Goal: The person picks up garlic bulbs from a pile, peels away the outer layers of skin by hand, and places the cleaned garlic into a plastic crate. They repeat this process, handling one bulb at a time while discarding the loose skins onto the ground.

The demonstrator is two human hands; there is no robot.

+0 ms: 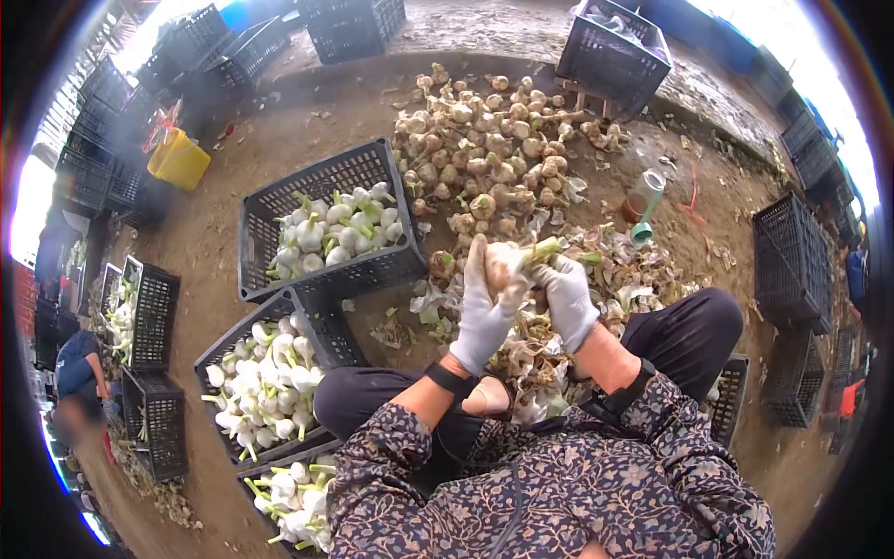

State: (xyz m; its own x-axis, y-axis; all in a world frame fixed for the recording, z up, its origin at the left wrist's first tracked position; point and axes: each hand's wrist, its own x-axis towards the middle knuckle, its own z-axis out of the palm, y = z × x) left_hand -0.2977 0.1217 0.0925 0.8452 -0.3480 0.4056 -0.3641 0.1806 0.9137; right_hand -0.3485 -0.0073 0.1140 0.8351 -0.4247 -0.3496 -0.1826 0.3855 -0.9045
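A garlic bulb [504, 265] with a short green stem is held up in front of me. My left hand [486, 312], in a whitish glove, wraps round the bulb's left side and underside. On the stem side, my right hand [568, 296], gloved too, has its fingers closed at the bulb where the stem begins; part of those fingertips is hidden. Beneath both hands lies a heap of peeled-off garlic skins [535, 368]. Beyond them a pile of unpeeled, soil-brown garlic bulbs [494, 140] spreads over the ground.
Black crates of white garlic stand at my left: one ahead [326, 172], one nearer [209, 377], another by my hip [250, 484]. A jar of brown liquid [643, 197] stands ahead right. A yellow container [179, 159] and a co-worker [79, 368] are farther left.
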